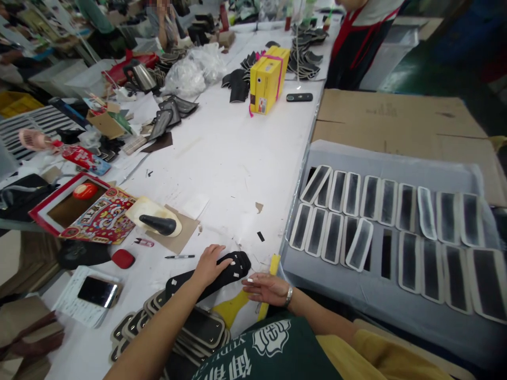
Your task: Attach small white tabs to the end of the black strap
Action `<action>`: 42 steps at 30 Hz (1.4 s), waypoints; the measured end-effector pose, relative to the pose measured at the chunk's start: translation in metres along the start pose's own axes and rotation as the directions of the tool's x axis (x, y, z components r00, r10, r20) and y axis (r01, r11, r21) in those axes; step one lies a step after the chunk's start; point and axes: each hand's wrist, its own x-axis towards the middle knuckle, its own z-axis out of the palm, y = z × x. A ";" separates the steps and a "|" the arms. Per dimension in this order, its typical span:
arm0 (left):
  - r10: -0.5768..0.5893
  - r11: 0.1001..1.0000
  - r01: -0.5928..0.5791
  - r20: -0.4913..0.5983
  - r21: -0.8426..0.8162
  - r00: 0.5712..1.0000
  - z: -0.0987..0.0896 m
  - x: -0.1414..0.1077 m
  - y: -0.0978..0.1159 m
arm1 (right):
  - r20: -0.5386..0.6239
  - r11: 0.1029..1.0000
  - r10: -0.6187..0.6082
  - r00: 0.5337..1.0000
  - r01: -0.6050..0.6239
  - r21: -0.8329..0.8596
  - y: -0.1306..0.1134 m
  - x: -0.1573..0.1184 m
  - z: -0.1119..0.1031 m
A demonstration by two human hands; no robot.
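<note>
My left hand rests flat on a long black padded piece that lies on the white table near its front edge. Small white tabs show at that piece's far end. My right hand hovers palm-down just right of the piece, fingers spread, holding nothing; a bracelet sits at its wrist. Under and left of the black piece is a stack of dark rounded panels with pale rims. A yellow sheet shows beneath my right hand.
To the right, a grey sheet carries rows of dark rectangular panels. Cardboard lies behind it. A yellow box, a pen, a phone, a black cone on a pad and a red printed box sit around. People work at the far end.
</note>
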 end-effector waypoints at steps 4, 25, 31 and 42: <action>-0.065 0.992 0.087 0.209 -0.094 0.976 -0.011 -0.014 -0.029 | -0.109 0.994 -0.094 0.990 0.098 0.039 0.011 0.013 -0.001; -0.531 0.745 0.411 -0.094 -0.525 0.842 0.046 0.004 0.002 | -0.232 0.907 -0.373 0.898 0.299 -0.297 -0.101 0.087 0.050; -0.286 0.952 0.177 -0.511 -0.251 0.811 0.017 0.017 -0.005 | -0.252 0.748 -0.596 0.763 0.413 -0.520 -0.083 0.089 0.067; -0.521 0.771 0.281 -0.311 -0.572 0.795 0.003 0.023 0.003 | -0.077 0.675 -0.482 0.873 0.314 -0.668 -0.073 0.102 0.067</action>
